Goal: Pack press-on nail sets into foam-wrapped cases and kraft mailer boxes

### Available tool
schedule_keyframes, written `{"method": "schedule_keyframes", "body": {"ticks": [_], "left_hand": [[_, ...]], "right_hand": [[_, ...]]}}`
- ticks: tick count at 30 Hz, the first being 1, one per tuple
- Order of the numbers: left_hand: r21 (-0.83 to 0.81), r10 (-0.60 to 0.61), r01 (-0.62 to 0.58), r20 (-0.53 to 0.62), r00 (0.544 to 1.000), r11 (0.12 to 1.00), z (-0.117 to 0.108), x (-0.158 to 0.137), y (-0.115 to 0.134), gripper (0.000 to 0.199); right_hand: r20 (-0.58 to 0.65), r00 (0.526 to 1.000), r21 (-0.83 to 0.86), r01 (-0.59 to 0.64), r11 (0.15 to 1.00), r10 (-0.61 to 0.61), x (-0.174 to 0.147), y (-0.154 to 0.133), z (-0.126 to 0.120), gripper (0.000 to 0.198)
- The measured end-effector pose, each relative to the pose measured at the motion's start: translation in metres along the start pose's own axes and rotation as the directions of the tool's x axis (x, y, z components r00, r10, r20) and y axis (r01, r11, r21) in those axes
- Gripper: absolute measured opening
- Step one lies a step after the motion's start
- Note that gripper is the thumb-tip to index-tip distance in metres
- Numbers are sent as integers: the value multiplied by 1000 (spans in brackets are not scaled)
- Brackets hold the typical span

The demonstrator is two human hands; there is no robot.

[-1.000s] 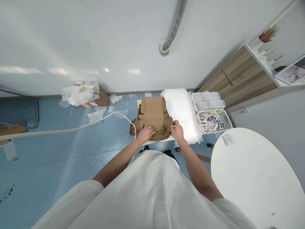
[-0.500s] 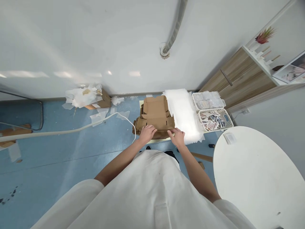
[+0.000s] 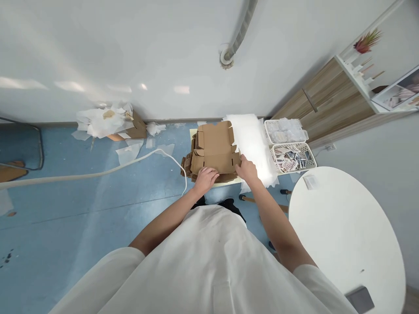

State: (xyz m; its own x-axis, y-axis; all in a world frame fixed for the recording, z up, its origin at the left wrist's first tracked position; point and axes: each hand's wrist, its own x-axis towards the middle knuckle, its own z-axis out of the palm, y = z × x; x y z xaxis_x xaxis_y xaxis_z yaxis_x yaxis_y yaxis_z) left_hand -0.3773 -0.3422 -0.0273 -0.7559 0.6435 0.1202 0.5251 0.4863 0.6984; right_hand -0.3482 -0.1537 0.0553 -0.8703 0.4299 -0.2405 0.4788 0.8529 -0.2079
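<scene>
An opened-out cardboard box is lying atop the cardboard stack. At the stack's near side, the left hand is resting bent fingers on the box, grip unclear; at the stack's right, the right hand is pinching the box's edge.

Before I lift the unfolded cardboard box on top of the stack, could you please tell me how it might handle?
The unfolded cardboard box would probably be light for its size, being thin board lying open. Its panels seem fairly stiff, but it may bend at the crease across its middle. Its side flaps could snag on the cardboard stack beneath.
</scene>
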Motion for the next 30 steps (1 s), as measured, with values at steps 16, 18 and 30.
{"method": "schedule_keyframes", "body": {"ticks": [16,18,30], "left_hand": [[77,-460,521,-373,806,850,-30,16,-9,84],[91,-503,564,-354,789,821,-27,20,-10,83],[197,-537,551,-126,834,811,10,50,31,55]], "right_hand": [[-199,976,224,136,965,-91,-16,38,-8,48],[-225,970,260,148,954,-89,-21,49,-7,47],[-265,963,473,172,864,-47,-61,113,-6,49]]}}
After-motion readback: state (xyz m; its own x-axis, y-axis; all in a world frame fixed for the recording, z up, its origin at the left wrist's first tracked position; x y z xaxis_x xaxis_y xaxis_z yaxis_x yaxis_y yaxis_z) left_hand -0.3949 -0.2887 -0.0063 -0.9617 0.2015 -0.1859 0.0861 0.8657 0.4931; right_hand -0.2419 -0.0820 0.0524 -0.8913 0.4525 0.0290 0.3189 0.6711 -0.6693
